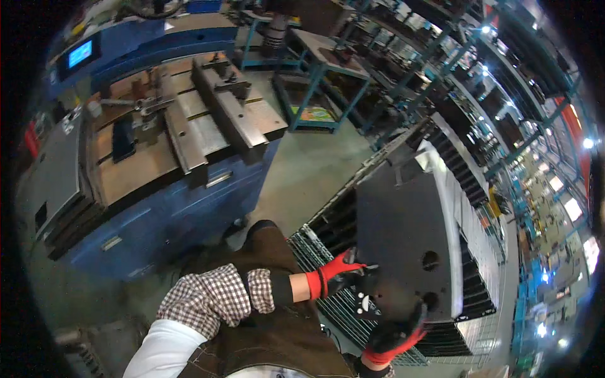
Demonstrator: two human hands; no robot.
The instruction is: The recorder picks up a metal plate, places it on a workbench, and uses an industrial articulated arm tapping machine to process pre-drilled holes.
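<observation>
— What are the hands on?

— A flat dark metal plate (403, 233), rectangular and matt, with two round holes near its near edge. It sits on top of a stack of similar dark sheets inside a wire mesh cage (321, 252), right of centre in the scene.

— And the left hand (334, 277)?

— It wears a red-and-black knit glove. The arm reaches across in a checked sleeve, and the fingers (353, 261) are clenched on the plate's near left edge, thumb on top.

— The right hand (394, 337)?

— Same kind of glove. It grasps the plate's near corner, just below the holes, fingers curled around the edge. A small black tag (365, 305) with pale marks hangs between the two hands.

— What is the stack like?

— Thin sheets standing edge-on, ribbed like a row of dark slats (469, 283), with a paler sheet (454, 189) along the far right side of the plate.

— And to the left?

— A blue machine (170, 214) with a boxy painted body. On it lie long grey steel bars (233, 107), smooth and angular, over brownish worn surfaces. A small lit screen (80, 53) glows at its far left. The floor (309, 170) between is smooth grey-green concrete. Farther off stands a teal-framed bench (328, 57), and racking (504, 75) runs to the far right.
</observation>
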